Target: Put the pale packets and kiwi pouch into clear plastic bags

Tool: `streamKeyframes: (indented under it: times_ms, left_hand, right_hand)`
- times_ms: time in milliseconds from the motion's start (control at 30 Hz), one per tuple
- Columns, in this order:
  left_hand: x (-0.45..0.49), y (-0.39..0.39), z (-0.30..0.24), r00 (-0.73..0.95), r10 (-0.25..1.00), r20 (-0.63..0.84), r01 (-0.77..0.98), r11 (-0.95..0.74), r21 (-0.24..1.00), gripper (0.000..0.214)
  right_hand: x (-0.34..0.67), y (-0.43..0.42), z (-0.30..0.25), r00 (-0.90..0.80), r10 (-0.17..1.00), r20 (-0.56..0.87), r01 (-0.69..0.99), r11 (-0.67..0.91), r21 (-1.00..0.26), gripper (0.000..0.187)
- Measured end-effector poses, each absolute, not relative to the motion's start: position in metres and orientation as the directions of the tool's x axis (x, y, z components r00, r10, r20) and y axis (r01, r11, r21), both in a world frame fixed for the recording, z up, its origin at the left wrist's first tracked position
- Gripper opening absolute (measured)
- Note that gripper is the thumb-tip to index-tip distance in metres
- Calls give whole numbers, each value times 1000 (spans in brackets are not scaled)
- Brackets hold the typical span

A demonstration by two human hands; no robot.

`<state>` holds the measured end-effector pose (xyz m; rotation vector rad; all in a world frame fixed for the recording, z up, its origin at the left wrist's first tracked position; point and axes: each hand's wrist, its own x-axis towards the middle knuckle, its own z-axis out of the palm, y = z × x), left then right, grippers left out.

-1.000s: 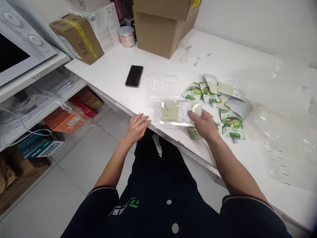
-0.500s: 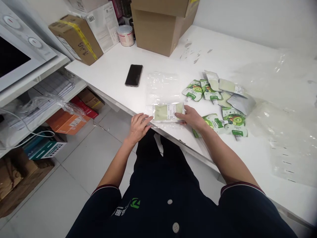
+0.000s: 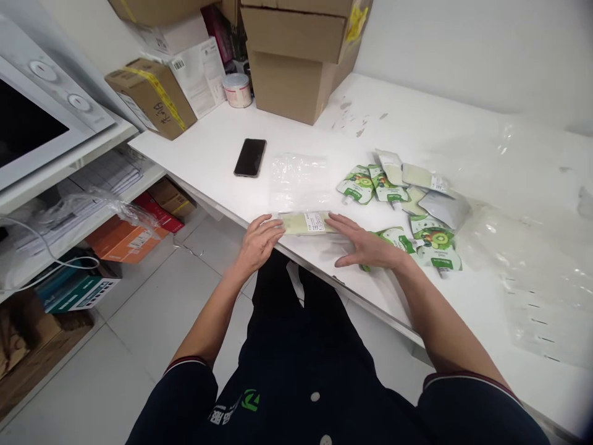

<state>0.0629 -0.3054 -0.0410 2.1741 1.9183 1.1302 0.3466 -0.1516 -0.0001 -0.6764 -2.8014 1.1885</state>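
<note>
A pale green flat pouch [image 3: 296,223] with a white printed label lies near the table's front edge, on or in clear plastic film [image 3: 299,176] that spreads out behind it. My left hand [image 3: 259,243] is at the pouch's left end, its fingers extended and their tips touching or nearly touching it. On the other side, my right hand [image 3: 364,241] has its fingers stretched to the pouch's right end and its thumb held well apart. Several green fruit pouches with spouts [image 3: 435,241] lie to the right, mixed with plain-backed pouches [image 3: 419,176].
A black phone [image 3: 250,157] rests left of the film. Cardboard boxes [image 3: 290,80] and a round tin [image 3: 238,90] stand at the back. Large clear plastic sheeting [image 3: 532,247] covers the table's right side. A microwave [image 3: 92,117] stands on the left shelf.
My right hand has let go of the pouch's right end and opened, with the thumb now spread. My left hand has come up against the left end. The view has shifted slightly.
</note>
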Motion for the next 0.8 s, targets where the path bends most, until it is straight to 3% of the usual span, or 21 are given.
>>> streamKeyframes:
  times_ms: [133, 233, 333, 467, 800]
  left_hand:
    - [58, -280, -26, -160, 896, 414, 753, -161, 638, 37]
    - [52, -249, -18, -348, 873, 341, 694, -4, 720, 41]
    - [46, -210, -13, -450, 825, 343, 658, 46, 752, 42]
    - [39, -165, -15, -515, 797, 315, 674, 149, 723, 40]
    - [38, -126, -29, -526, 841, 122, 769, 410, 490, 22]
  right_hand:
    - [326, -146, -20, -796, 598, 98, 322, 554, -768, 46]
    - [304, -134, -25, -638, 761, 116, 361, 428, -828, 35]
    - [284, -115, -23, -512, 852, 109, 428, 364, -827, 34]
    - [263, -91, -25, -418, 902, 112, 536, 344, -771, 31]
    - [243, -82, -26, -332, 942, -48, 776, 244, -581, 22]
